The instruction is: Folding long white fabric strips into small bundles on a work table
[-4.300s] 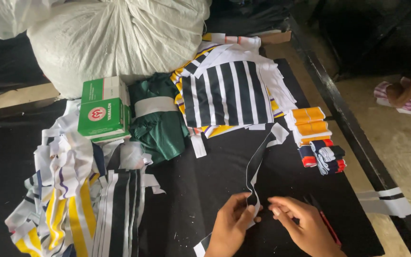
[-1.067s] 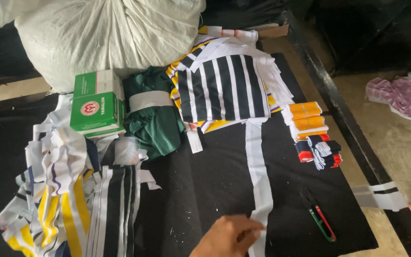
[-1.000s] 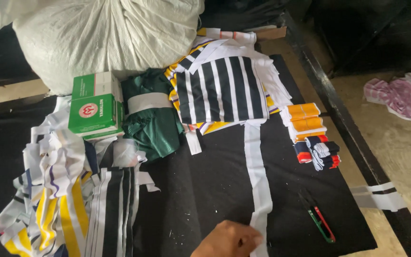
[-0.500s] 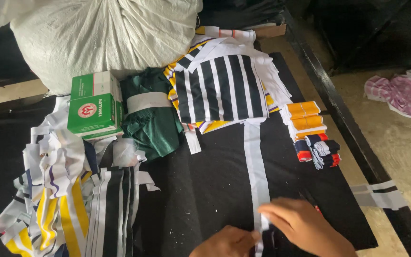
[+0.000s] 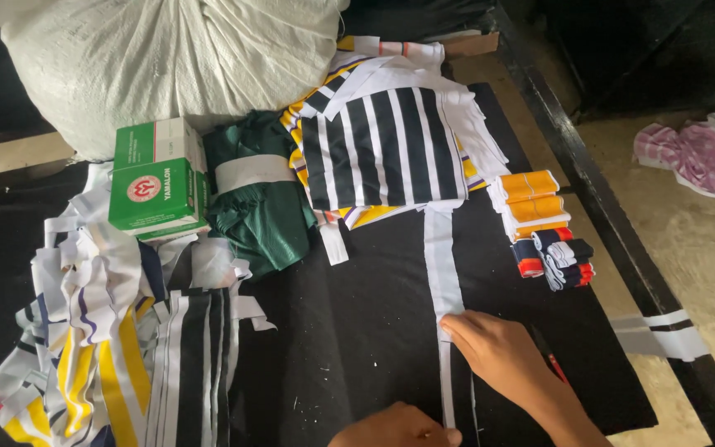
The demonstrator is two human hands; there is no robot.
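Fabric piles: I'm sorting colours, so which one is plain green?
The green bundle wrapped in a white band, beside the green box; the other piles are striped.

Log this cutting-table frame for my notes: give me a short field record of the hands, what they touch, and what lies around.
setting: black table seen from above
right hand: fingers pressing flat on a long white fabric strip
left hand: at the strip's near end, touching it; grip unclear
strip: runs from the striped black-and-white fabric stack toward the person
left side: green boxes, folded green cloth, heap of striped offcuts
right side: orange and navy ribbed bundles
back: large white sack
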